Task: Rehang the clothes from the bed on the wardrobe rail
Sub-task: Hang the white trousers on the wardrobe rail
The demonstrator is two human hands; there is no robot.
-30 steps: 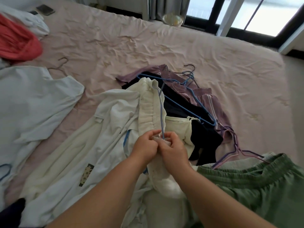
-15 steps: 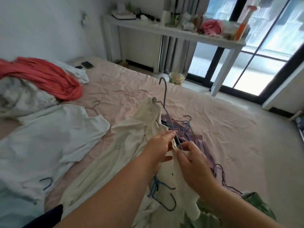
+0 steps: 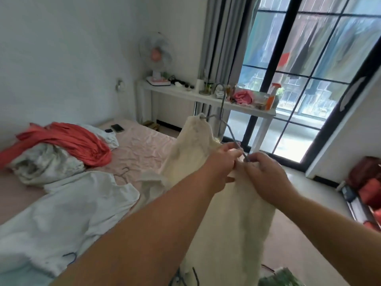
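Above the pink-sheeted bed (image 3: 142,145) at frame centre, left hand (image 3: 221,168) and right hand (image 3: 266,174) pinch the thin grey wire hanger (image 3: 231,133), its hook up-left, the cream fuzzy garment (image 3: 231,223) hanging below their grip.

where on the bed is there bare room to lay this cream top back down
Bare pink sheet lies between the red cloth, the phone and the cream top. The near left is crowded: the white shirt and a rumpled pile cover it.
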